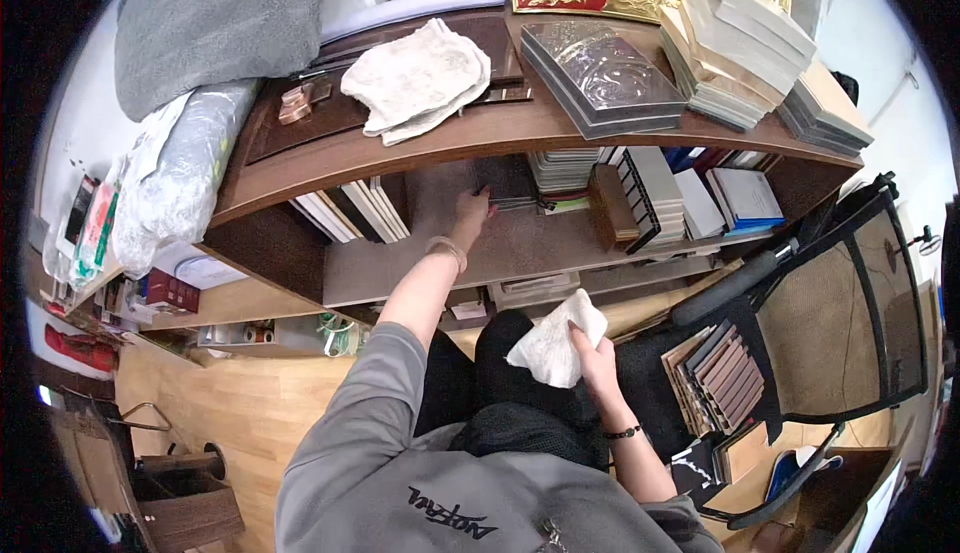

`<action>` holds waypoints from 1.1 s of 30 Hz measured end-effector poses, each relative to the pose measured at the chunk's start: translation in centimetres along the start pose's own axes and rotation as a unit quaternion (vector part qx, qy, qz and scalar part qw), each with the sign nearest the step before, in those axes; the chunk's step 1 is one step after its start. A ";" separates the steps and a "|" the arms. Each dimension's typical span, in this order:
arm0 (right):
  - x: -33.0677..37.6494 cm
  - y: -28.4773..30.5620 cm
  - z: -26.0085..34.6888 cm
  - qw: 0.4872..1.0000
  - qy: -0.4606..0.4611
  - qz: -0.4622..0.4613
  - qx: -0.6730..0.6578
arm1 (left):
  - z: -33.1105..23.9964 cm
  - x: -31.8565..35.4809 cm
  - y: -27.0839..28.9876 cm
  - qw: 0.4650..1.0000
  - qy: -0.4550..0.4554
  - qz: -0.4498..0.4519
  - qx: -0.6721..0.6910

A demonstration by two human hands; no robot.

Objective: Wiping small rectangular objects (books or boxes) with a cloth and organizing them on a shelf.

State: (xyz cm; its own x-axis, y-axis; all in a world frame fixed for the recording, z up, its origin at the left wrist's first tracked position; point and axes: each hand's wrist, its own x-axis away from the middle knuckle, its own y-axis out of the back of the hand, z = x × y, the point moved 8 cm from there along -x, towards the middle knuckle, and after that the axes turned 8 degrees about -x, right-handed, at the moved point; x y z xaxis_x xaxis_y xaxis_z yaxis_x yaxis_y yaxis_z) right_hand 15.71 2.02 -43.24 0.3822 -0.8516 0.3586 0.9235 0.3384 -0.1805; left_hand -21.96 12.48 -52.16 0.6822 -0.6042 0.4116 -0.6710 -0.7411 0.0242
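My left hand (473, 215) reaches inside the upper compartment of the dark wood shelf (300, 178). Its fingers are closed beside some thin, dark, flat-looking pieces (515, 202); what they grip, if anything, is too small to make out. A stack of grey-edged boards (568, 171) stands just right of those pieces. In front of my lap, my right hand (597, 361) pinches a crumpled white cloth (556, 341), which hangs to the left of the fingers. Another folded white cloth (418, 78) lies on the shelf top.
Upright books (362, 209) stand left of my left arm, and binders (655, 193) stand to the right. Plastic-wrapped dark panels (600, 73) and a pile of boards (735, 48) sit on top. A mesh office chair (840, 303) beside me carries sample strips (715, 378).
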 end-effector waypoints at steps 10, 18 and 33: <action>0.0 0.4 0.3 0.999 -0.025 0.002 -0.021 | -7.9 7.3 -1.3 0.870 -0.300 -0.129 -0.369; -0.3 0.3 -0.3 0.999 -0.037 -0.009 0.024 | -6.9 8.8 -1.9 0.855 -0.353 -0.106 -0.365; -0.5 0.3 -0.5 0.998 -0.030 0.002 0.046 | -7.6 9.0 -0.9 0.804 -0.415 -0.049 -0.424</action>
State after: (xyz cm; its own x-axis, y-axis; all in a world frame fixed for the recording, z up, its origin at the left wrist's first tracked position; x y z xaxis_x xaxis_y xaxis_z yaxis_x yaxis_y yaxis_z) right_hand 15.76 2.38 -43.93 0.3845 -0.8258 0.4126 0.9200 0.3796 -0.0976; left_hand -17.42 9.92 -41.49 0.4660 -0.8033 -0.3710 -0.3193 -0.5437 0.7762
